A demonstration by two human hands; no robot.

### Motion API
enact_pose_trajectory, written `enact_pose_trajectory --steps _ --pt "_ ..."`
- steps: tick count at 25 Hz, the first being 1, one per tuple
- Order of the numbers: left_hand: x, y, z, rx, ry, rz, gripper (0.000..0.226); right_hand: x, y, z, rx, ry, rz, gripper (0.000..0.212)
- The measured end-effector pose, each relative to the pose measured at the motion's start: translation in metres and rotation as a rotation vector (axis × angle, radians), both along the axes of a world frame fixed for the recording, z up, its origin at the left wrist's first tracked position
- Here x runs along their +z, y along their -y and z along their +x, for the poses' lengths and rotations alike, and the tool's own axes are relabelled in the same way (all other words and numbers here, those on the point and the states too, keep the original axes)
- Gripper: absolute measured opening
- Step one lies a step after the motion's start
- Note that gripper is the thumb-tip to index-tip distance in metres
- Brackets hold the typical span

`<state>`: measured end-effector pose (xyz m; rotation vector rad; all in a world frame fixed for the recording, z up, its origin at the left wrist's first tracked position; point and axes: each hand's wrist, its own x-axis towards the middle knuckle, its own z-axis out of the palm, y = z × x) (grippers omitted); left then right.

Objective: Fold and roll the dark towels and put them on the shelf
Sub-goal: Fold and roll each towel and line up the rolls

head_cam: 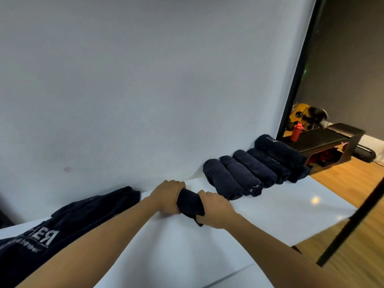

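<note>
The person's left hand [168, 198] curls over the far end of a tightly rolled dark navy terry towel [190, 203], fingers wrapped across the top of the roll, while the right hand [215, 208] grips the near end the same way, knuckles up and thumb tucked under where it cannot be seen. The rolled towel lies between the two hands on the glossy white tabletop [270, 206], close to where the surface meets the plain white backdrop wall [145, 80], with a small loose corner of cloth poking out beneath the right hand. Both bare forearms reach in from the lower edge of the view. Just to the right of the hands, a row of five finished dark navy towel rolls [255, 169] sits side by side against the backdrop, each touching its neighbour, the farthest one showing pale stitched lettering. To the left, a heap of unfolded dark navy towels with white printed lettering [62, 225] spreads across the tabletop to the edge of the view. Beyond the right end of the backdrop are a black padded bench [332, 138], a red bottle [296, 132], a yellow fan [299, 114] and a wood-plank floor [353, 183].
</note>
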<state>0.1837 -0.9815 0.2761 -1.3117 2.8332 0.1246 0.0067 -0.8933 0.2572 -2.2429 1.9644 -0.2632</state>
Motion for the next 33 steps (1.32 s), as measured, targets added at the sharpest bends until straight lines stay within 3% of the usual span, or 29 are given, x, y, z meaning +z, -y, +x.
enact_pose_trajectory --steps 6,9,12,16,20,29,33 --pt "0.066 0.014 -0.071 -0.258 -0.033 -0.291 0.054 0.051 -0.029 -0.049 -0.206 -0.09 -0.249 0.062" --pt "0.093 0.015 -0.128 -0.25 -0.104 -0.252 0.062 0.068 -0.031 -0.1 -0.309 -0.059 -0.317 0.068" --pt "0.101 0.023 -0.183 -0.244 -0.192 -0.182 0.055 0.071 -0.03 -0.155 -0.398 -0.062 -0.39 0.062" --pt "0.098 0.049 -0.246 -0.337 -0.159 -0.357 0.058 0.068 -0.013 -0.211 -0.451 -0.226 -0.506 0.063" --pt "0.092 0.078 -0.293 -0.307 -0.126 -0.401 0.06 0.064 0.018 -0.244 -0.463 -0.207 -0.517 0.063" --pt "0.043 0.093 -0.307 -0.176 -0.142 -0.221 0.065 0.03 0.043 -0.259 -0.432 -0.24 -0.464 0.052" --pt "0.041 0.08 -0.282 -0.175 -0.126 -0.27 0.063 0.045 0.041 -0.243 -0.413 -0.292 -0.493 0.049"
